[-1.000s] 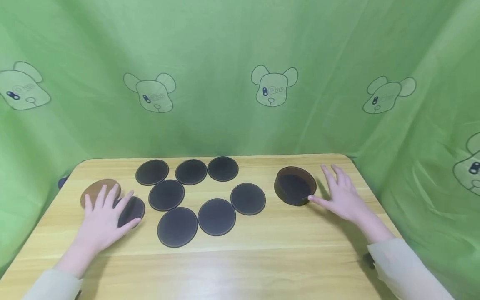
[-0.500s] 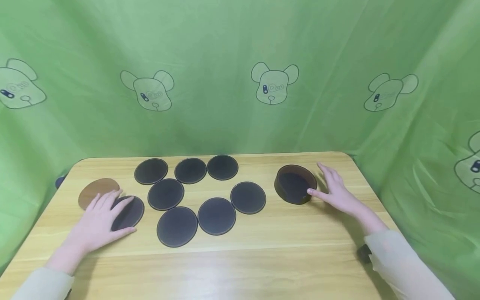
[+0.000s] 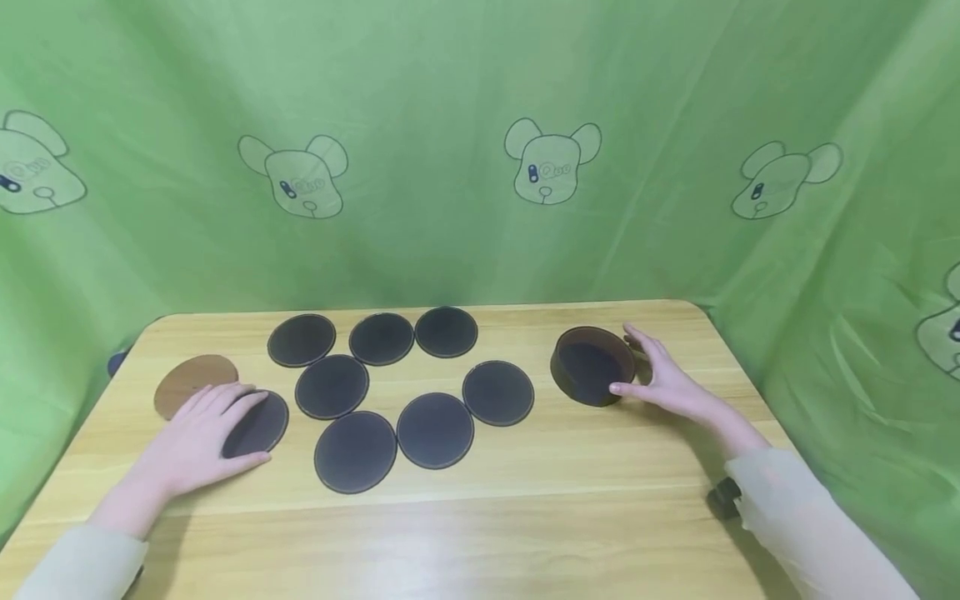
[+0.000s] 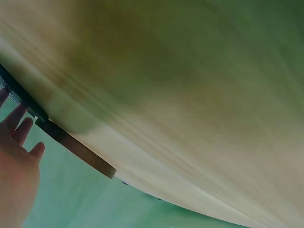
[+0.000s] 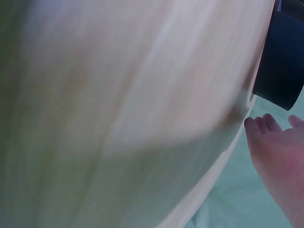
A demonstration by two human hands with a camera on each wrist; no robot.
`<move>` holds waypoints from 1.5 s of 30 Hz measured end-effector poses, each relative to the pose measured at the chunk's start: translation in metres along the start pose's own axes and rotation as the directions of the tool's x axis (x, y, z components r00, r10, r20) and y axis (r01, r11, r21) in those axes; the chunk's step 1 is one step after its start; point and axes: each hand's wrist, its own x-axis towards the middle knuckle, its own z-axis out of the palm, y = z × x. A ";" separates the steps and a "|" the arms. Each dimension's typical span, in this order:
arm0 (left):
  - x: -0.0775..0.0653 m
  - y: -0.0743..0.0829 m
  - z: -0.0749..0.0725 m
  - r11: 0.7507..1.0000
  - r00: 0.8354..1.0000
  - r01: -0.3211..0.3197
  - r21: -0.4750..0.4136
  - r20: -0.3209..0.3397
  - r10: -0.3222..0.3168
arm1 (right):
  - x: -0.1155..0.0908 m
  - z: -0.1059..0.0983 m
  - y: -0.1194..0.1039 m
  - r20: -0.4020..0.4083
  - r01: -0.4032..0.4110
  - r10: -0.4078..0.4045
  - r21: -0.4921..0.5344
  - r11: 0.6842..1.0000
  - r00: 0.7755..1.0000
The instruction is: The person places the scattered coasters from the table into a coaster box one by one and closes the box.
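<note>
Since a second ago the right hand (image 3: 667, 382) has slid in closer to the dark round holder (image 3: 592, 365) and now cups its side from about 3 o'clock, thumb tip against the front wall and fingers loosely spread round the back edge; looks like touching rather than a real grip. The left hand (image 3: 197, 435) pulled back a little toward the person and came off the tan coaster (image 3: 193, 383), which sits at its 12 o'clock.

That left hand lies flat, palm down, fingers straight and slightly fanned, resting on the left part of a dark coaster (image 3: 258, 423). Both forearms come in low from the near edge of the wooden table (image 3: 525, 517), sleeves pale beige.

The holder stands upright near the table's far right corner, well apart from the other dark coasters (image 3: 433, 430) laid flat across the middle. The wrist views are mostly blur, so nothing more from them on the fingers.
</note>
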 end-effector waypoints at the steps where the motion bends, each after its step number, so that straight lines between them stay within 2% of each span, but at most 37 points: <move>1: 0.000 0.000 0.000 1.000 1.000 0.002 -0.003 0.003 -0.002 | 0.000 0.000 0.000 0.005 -0.001 0.001 0.014 1.000 1.000; 14: 0.006 -0.004 -0.003 0.999 1.000 -0.010 -0.040 0.010 0.010 | 0.005 0.001 0.002 0.041 0.005 -0.009 0.078 0.997 0.999; 21: 0.012 -0.001 -0.007 0.999 0.999 0.010 -0.045 0.038 -0.008 | 0.006 0.001 0.003 0.054 -0.014 0.009 0.100 0.995 0.998; 29: 0.013 0.003 -0.004 0.999 1.000 0.005 -0.042 0.020 -0.004 | 0.008 0.001 0.003 0.067 -0.026 0.016 0.149 0.988 0.998; 37: 0.013 0.003 -0.004 0.998 1.000 0.011 -0.066 -0.025 -0.013 | 0.011 0.003 0.006 0.091 -0.033 0.009 0.264 0.964 0.996; 45: 0.023 0.009 -0.006 0.995 0.999 0.022 -0.099 -0.025 -0.025 | 0.012 0.004 0.009 0.114 -0.041 -0.004 0.389 0.920 0.993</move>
